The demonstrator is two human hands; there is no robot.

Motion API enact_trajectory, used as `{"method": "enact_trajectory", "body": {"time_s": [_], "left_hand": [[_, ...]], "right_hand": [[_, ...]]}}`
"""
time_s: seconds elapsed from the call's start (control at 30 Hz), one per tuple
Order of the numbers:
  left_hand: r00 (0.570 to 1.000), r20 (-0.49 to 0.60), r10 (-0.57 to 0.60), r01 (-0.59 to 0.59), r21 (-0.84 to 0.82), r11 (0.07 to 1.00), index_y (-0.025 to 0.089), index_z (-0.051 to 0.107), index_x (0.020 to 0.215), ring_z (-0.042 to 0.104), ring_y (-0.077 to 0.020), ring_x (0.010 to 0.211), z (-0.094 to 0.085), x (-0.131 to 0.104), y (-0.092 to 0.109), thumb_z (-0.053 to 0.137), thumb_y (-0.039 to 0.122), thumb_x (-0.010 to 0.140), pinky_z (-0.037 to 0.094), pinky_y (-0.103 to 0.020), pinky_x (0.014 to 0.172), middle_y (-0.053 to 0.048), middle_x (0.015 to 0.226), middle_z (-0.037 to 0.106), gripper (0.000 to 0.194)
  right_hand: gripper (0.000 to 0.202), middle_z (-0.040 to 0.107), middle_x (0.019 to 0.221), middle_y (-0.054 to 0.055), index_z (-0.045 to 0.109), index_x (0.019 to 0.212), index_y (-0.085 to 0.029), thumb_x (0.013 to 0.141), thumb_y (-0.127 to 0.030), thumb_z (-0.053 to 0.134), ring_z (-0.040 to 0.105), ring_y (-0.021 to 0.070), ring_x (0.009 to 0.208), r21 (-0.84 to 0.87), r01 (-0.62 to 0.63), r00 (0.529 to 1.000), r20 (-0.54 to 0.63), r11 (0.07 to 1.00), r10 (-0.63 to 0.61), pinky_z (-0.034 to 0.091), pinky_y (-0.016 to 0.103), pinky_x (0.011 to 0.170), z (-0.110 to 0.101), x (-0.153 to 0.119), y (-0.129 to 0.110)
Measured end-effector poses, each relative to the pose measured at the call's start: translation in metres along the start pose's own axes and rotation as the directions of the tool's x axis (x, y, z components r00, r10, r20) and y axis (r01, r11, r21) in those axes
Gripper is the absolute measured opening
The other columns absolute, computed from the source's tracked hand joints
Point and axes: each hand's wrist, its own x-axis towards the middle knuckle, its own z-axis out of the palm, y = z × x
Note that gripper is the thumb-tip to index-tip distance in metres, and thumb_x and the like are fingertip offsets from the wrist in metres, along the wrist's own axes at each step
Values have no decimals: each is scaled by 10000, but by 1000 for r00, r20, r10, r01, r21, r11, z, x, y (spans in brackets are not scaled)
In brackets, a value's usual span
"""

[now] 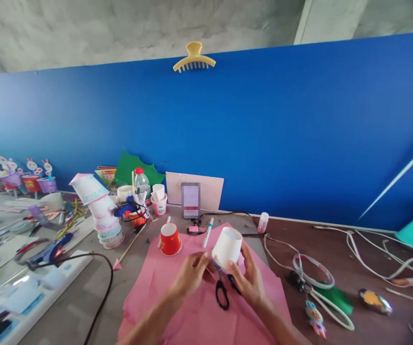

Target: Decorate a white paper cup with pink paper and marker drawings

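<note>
My right hand [247,278] holds a white paper cup [227,247], its narrow end tilted up, over the pink paper [199,306]. Just left of the cup is my left hand [192,274], thumb and fingers pinched together; what they hold, if anything, is too small to name. Black-handled scissors [222,293] lie on the pink paper beneath the cup, partly hidden by my right hand. A red cup [170,239] stands at the paper's upper left, and a marker [208,233] lies between it and the white cup.
A leaning stack of cups [102,215], a bottle [142,184] and a phone [191,200] stand at the back. Pliers [53,247] and a power strip [30,299] lie left. Cables [312,273], a keychain [315,318] and a glue bottle [263,223] are at right.
</note>
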Motion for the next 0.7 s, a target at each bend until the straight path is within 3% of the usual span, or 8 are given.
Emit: {"method": "enact_trajectory", "body": {"time_s": [0.07, 0.17, 0.27, 0.33, 0.47, 0.53, 0.7], "left_hand": [[976, -122, 183, -170, 107, 980, 144, 624, 806, 623, -173, 693, -7, 2, -1, 648, 709, 702, 498, -291, 659, -56, 765, 649, 575], [960, -39, 276, -276, -17, 961, 180, 583, 1112, 601, -235, 967, -9, 3, -7, 687, 707, 667, 495, -339, 832, -101, 1043, 642, 698], [961, 94, 260, -256, -55, 965, 169, 562, 1152, 577, -221, 891, -3, 1, -16, 678, 698, 688, 486, -330, 777, -90, 985, 629, 712], [968, 99, 230, -228, -27, 973, 151, 592, 1075, 553, -211, 848, -1, -1, -20, 659, 706, 698, 468, -318, 744, -77, 915, 620, 674], [971, -82, 226, -225, 15, 974, 167, 595, 1040, 531, -220, 885, -6, 0, -23, 635, 704, 713, 454, -321, 773, -70, 951, 607, 630], [961, -121, 248, -242, 62, 968, 176, 581, 1057, 536, -223, 896, -8, 1, -25, 637, 682, 724, 455, -320, 783, -71, 974, 609, 609], [957, 31, 289, -290, 202, 936, 172, 562, 1139, 570, -234, 879, -7, -1, -33, 682, 571, 737, 450, -330, 796, -95, 1019, 651, 579]], "right_hand": [[462, 628, 1242, 127, 481, 1315, -222, 918, -454, 527, 599, 300, 1128, -36, 8, 1000, 9, 999, -8, 523, 431, 918, -1, 1, -2], [456, 650, 1171, 134, 497, 1301, -204, 918, -449, 517, 617, 310, 1062, -139, 55, 996, 79, 989, -44, 527, 449, 872, 2, -1, -10], [392, 657, 1125, 136, 540, 1256, -195, 930, -408, 505, 614, 312, 1037, -182, 179, 967, 213, 967, -139, 503, 471, 885, 5, -4, -18], [373, 646, 1149, 136, 547, 1248, -202, 934, -397, 504, 594, 316, 1078, -179, 250, 943, 266, 952, -198, 476, 495, 925, 4, -5, -19], [292, 640, 1127, 124, 546, 1209, -220, 959, -351, 473, 599, 294, 1060, -237, 213, 975, 119, 948, -190, 500, 473, 877, -2, -2, -6], [239, 648, 1092, 115, 548, 1173, -225, 969, -302, 452, 607, 281, 1038, -275, 192, 981, 44, 942, -187, 508, 461, 860, -5, -1, 3], [225, 669, 1065, 115, 562, 1150, -216, 957, -303, 484, 621, 286, 1025, -338, 217, 976, 45, 916, -215, 515, 452, 859, -6, 0, 16]]}}
